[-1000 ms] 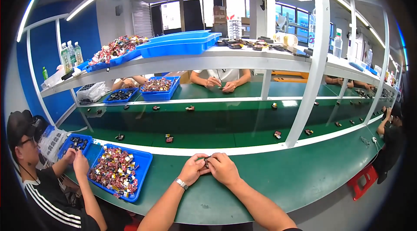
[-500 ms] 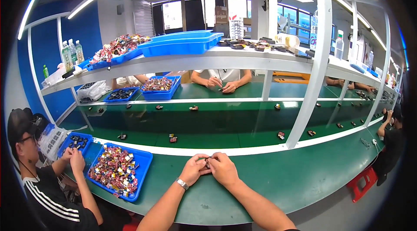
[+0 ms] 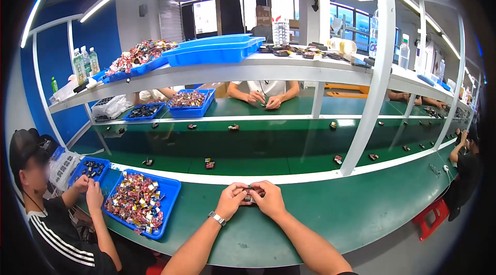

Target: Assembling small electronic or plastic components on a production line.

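Observation:
My left hand (image 3: 231, 202) and my right hand (image 3: 268, 200) meet just above the green bench top, closed around one small dark part (image 3: 249, 197). Its exposed face shows a reddish and pale patch. Fingers and thumbs of both hands cover its edges, so its exact kind cannot be made out. Left of my hands lies a blue tray (image 3: 173, 192) heaped with small red, yellow and white wrapped pieces (image 3: 135, 200).
Beyond the white rail (image 3: 248, 179), a green conveyor belt (image 3: 268, 164) carries scattered small dark-and-red parts (image 3: 209, 164). A co-worker (image 3: 62, 223) sits at left by a blue tray of black pieces (image 3: 94, 169). A white post (image 3: 361, 115) and overhead shelf (image 3: 248, 72) stand ahead.
Parts on the belt have shifted slightly right. My fingers have moved a little on the held part, and more of its reddish and pale face shows.

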`<state>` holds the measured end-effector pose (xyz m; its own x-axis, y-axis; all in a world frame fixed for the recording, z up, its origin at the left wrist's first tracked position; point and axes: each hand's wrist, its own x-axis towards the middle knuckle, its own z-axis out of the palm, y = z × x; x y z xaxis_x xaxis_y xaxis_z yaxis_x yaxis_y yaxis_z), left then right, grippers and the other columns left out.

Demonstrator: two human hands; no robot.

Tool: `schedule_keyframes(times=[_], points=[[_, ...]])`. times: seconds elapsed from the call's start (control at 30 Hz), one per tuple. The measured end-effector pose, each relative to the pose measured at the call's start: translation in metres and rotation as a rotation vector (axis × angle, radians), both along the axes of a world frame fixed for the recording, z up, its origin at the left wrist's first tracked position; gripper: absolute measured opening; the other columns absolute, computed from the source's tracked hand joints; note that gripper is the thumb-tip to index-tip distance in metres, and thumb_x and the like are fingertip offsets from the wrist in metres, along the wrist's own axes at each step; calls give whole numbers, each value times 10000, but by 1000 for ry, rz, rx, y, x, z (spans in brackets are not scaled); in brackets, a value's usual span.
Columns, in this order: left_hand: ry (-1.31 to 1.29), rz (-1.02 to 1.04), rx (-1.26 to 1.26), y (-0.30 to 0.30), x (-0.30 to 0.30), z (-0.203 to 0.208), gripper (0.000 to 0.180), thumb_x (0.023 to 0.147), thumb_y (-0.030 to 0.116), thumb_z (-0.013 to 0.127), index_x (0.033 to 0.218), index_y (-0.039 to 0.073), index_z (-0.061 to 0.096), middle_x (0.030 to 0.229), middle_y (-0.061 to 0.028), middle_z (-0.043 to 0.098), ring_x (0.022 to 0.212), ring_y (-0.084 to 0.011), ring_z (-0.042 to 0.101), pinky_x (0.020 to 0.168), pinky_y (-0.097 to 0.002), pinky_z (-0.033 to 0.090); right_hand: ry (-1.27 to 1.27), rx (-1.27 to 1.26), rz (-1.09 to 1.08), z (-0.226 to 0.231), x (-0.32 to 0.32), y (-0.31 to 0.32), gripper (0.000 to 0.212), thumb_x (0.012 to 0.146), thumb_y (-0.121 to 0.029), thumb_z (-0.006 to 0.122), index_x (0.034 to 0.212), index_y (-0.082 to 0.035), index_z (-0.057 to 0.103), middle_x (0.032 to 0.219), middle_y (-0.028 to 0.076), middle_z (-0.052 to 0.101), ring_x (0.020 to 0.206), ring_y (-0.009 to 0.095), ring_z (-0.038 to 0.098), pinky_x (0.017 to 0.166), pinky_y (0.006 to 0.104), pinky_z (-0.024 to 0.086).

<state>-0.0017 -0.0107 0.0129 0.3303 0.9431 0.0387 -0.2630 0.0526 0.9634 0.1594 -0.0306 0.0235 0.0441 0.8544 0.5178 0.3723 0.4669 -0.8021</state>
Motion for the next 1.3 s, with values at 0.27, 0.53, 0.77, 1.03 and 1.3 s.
schedule_keyframes(times=[0.27,0.53,0.77,1.03,1.3], points=[[68,4,56,4,0,-10,202,958,39,523,1154,-7,526,1116,-132,644,964,-186,655,776,-310,588,69,-93,40,-7,1,6,187,813,-64,723,982,5,680,878,95,695,752,128,667,693,265,549],[98,473,216,28,-30,-15,127,932,72,549,1018,-14,588,970,-89,676,808,-135,655,671,-258,534,-12,-210,-384,-6,55,113,234,747,-141,781,925,-8,706,806,115,715,755,200,693,715,319,538],[264,683,308,26,-29,-20,288,892,170,628,697,-24,542,557,-40,492,541,-99,428,523,-291,384,-465,220,-578,1,25,132,153,762,-99,673,898,-29,663,913,165,621,912,354,574,813,460,472],[221,748,347,26,-33,-17,362,910,198,604,661,-27,469,538,-55,402,531,-107,344,489,-324,321,-486,-205,-388,-14,-141,138,673,662,-371,838,1098,51,548,1002,219,653,901,359,655,800,431,528],[54,681,170,32,-40,-26,307,937,188,568,669,40,544,592,5,520,533,-65,430,488,-268,344,-80,-112,-65,-16,-52,110,548,692,-159,796,1154,-24,534,1032,100,670,926,190,657,781,338,521]])
